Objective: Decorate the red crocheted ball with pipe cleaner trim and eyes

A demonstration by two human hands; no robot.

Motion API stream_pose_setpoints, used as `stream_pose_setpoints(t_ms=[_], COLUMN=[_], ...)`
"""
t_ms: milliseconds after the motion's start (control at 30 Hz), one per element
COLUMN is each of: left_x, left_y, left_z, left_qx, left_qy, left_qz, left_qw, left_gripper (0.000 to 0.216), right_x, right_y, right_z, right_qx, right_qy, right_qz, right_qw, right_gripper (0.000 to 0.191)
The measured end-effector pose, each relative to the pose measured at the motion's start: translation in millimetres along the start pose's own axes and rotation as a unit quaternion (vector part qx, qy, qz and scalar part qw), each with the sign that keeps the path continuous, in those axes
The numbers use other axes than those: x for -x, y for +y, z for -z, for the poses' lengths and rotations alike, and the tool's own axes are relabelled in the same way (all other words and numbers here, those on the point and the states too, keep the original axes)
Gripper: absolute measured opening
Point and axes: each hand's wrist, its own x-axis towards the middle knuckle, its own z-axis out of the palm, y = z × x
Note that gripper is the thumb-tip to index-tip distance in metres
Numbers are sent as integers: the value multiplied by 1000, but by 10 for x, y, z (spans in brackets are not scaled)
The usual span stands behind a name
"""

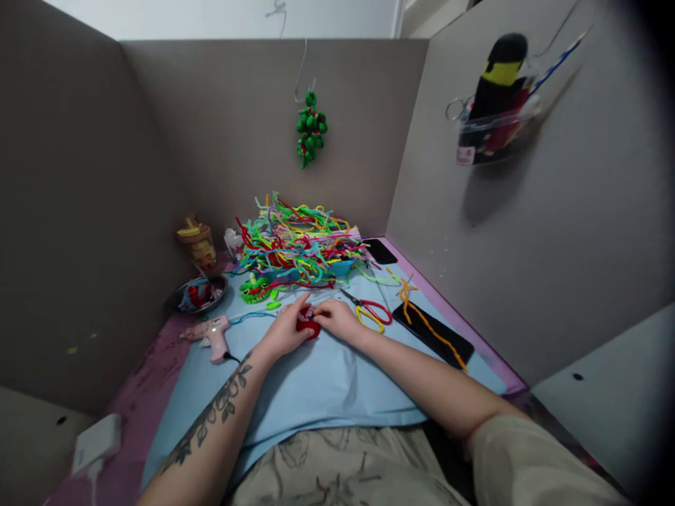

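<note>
My left hand (pixel 289 329) is closed around a small red fuzzy piece (pixel 311 329), its index finger pointing up and away. Part of the piece looks pink; its exact shape is covered by my fingers. My right hand (pixel 338 320) pinches at the top of the red piece, and a tiny dark bit shows by its fingertips, too small to name. Just right of my hands lie scissors (pixel 375 313) with red and yellow handles. Beyond my left hand sits a bright green fuzzy figure (pixel 254 289) with eyes, beside small green pieces (pixel 273 305).
Behind is a large pile of colourful pipe cleaners (pixel 295 242). A pink glue gun (pixel 215 339) and metal dish (pixel 174 303) are at left. Orange pipe cleaners cross a black phone-like slab (pixel 422 339) at right. Grey partitions (pixel 253 105) enclose the blue-covered table (pixel 316 393).
</note>
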Motion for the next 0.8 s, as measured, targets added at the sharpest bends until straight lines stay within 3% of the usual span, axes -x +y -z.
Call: stream_pose_setpoints(t_ms=[500,800], left_x=[22,23], left_y=[15,25], left_z=[16,37], left_qx=[-11,-18], left_qy=[4,-8], left_qz=[-7,-7], left_qw=[1000,1000], left_gripper=[77,78], right_x=[26,30], right_y=[-69,-31], right_z=[-64,-56], right_qx=[34,27], right_qy=[17,-3], right_qz=[-14,19], right_qw=[999,999], right_gripper=[15,13])
